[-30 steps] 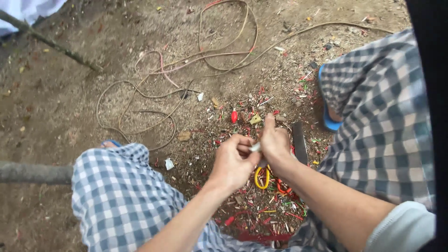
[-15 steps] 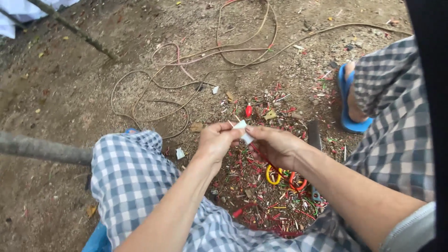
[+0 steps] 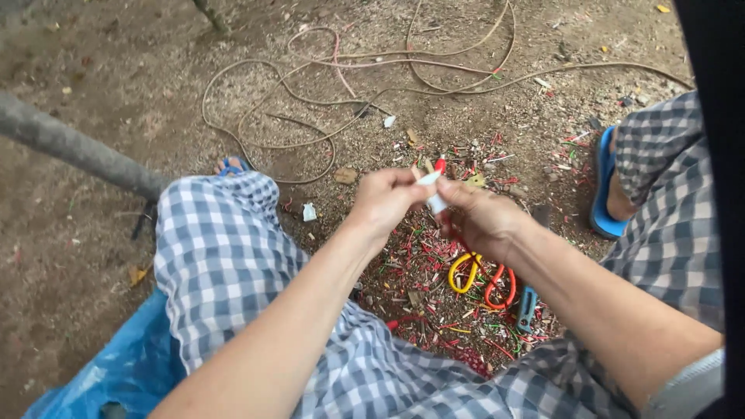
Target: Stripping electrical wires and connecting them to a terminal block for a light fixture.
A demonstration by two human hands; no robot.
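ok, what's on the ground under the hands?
Red and green wire scraps, yellow and red loops, a blue tool. The right hand covers the loops' top ends.

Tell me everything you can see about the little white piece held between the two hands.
The white piece is small, short and tube-like, perhaps plastic or wire sheathing; its exact make is too small to tell. It sits tilted between the fingertips of the left hand and the right hand, both pinching it, above the ground littered with red and green wire scraps. A red tip shows just above its upper end; whether they are joined is unclear.
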